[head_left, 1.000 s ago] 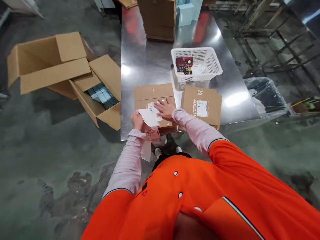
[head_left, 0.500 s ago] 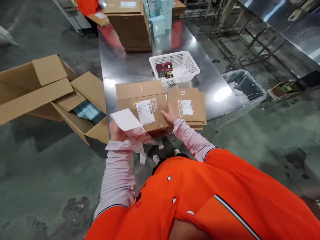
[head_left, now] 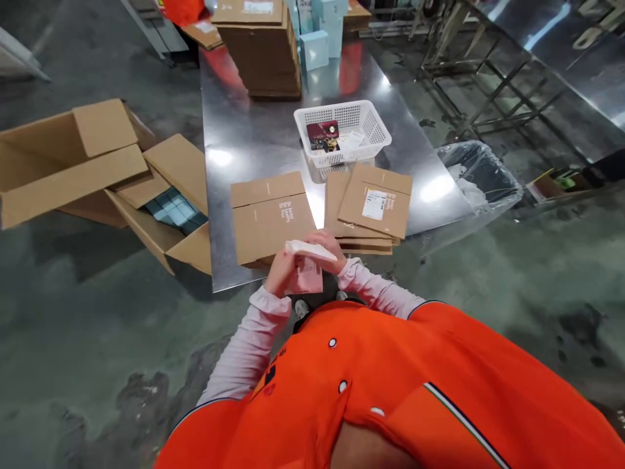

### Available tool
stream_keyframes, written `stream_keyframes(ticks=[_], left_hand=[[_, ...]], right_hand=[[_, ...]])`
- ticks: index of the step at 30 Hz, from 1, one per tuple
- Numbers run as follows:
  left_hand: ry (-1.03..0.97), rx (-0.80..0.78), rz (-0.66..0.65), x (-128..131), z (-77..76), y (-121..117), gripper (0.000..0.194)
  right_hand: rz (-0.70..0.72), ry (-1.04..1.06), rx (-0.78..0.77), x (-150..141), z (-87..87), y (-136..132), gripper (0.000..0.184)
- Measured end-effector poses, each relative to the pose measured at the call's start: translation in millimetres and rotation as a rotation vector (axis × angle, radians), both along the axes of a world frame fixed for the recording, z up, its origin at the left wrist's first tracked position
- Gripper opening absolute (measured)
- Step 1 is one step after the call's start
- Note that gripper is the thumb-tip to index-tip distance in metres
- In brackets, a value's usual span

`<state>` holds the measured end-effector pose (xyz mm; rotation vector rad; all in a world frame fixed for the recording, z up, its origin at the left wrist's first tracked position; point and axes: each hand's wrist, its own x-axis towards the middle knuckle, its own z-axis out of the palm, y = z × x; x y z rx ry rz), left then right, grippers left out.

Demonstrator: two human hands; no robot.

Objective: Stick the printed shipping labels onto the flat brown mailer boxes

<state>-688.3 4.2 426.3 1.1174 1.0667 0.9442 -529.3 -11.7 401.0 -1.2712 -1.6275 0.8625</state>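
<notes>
Both hands meet over the table's front edge around a bundle of shipping labels (head_left: 308, 276), a white strip with print hanging down. My left hand (head_left: 282, 268) is closed on the strip's left side. Fingers bent, my right hand (head_left: 328, 246) grips its upper right part. Just beyond the hands lies a flat brown carton (head_left: 271, 225) with white lettering and no label. To the right, a labelled carton (head_left: 375, 198) rests askew on a stack of flat cartons (head_left: 336, 195).
A white basket (head_left: 349, 156) with a dark red box and papers stands mid-table. Behind it are a tall stack of folded cartons (head_left: 263, 62) and light blue boxes (head_left: 315, 49). Open cardboard boxes (head_left: 112, 169) stand left on the floor; a plastic-lined bin (head_left: 481, 172) stands right.
The labelled carton has moved from the left pile onto the right stack, turned askew. My right hand has left the cartons and joined my left at the labels, which moved right.
</notes>
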Motion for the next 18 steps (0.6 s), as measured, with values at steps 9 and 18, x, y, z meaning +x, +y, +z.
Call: stream_keyframes(ticks=[9,18], left_hand=[[-0.001,0.024,0.172,-32,-4.2,-7,0.038],[-0.037,-0.036,0.518,-30,-50.2,6,0.038]], right_hand=[[0.124,0.203,-0.375,-18,18.9,21,0.045],[0.124,0.021,-0.284,-45,15.2,70,0.022]])
